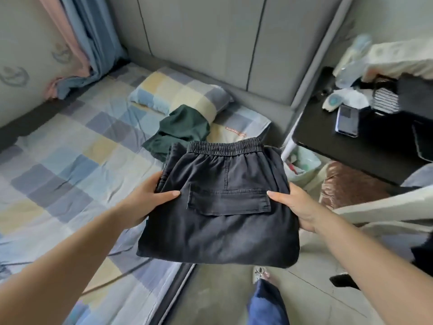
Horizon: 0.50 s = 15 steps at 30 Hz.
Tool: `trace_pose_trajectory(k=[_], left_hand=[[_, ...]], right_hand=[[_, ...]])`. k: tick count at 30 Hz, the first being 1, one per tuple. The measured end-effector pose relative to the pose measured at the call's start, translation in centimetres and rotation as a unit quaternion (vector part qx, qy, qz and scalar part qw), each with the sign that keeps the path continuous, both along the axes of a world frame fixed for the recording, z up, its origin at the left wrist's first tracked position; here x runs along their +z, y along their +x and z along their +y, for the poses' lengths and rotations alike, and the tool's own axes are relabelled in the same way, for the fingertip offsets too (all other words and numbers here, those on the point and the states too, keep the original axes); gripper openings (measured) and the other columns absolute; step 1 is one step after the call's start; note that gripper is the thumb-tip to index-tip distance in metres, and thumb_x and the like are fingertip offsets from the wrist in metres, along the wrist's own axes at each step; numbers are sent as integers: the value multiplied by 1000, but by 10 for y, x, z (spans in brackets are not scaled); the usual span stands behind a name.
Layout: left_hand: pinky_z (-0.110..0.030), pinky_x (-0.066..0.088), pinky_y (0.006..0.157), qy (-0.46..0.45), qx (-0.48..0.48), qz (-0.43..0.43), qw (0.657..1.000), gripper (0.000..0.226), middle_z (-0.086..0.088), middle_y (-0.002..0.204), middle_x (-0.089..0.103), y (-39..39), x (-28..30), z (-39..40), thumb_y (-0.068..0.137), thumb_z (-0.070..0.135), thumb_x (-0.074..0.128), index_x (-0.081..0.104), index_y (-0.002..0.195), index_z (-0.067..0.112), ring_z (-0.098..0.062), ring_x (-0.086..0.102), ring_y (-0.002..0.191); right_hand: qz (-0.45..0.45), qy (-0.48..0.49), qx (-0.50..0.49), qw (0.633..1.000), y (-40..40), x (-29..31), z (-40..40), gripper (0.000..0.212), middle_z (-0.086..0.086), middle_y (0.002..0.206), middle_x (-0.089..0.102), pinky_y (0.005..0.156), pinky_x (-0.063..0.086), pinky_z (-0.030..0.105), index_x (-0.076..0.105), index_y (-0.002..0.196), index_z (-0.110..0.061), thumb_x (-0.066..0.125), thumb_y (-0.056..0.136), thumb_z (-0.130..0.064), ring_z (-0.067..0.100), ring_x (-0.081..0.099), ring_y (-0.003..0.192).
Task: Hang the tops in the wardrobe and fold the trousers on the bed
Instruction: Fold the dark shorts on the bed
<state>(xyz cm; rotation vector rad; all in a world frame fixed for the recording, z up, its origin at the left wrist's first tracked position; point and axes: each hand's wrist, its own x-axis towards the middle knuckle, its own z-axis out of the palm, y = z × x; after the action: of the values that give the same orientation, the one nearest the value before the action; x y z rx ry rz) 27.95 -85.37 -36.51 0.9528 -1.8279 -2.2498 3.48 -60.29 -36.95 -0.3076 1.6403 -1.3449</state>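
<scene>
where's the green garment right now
In the head view, the green garment lies crumpled on the bed, against the checked pillow, just beyond the folded dark trousers held by both hands.

Grey padded headboard [206, 43]; left of it pink-and-blue curtains [77, 41], right a black bedside table [346, 146], below grey floor [234, 299].

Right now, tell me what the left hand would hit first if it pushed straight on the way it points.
The folded black trousers that the left hand already grips; its thumb points right across them, towards the right hand.
</scene>
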Motion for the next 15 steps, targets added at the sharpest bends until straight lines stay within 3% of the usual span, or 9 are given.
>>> trace_pose_trajectory(k=[6,15], left_hand=[[-28,57,78,-14,-148,36,988,46,-3,114,70,-50,64,61,77,13,70,59,119,26,-21,67,103],[-30,57,79,4,-344,25,939,50,-2,113,70,-127,76,229,71,19,75,60,118,29,-22,67,104]], right_hand=[[24,-17,-157,987,38,63,126,35,-1,113,69,90,51,37,55,120,-26,63,89,-12,20,66,104],[22,-11,-367,930,107,78,333,30,-9,105,72,68,54,19,59,112,-30,64,88,-14,10,69,95]])
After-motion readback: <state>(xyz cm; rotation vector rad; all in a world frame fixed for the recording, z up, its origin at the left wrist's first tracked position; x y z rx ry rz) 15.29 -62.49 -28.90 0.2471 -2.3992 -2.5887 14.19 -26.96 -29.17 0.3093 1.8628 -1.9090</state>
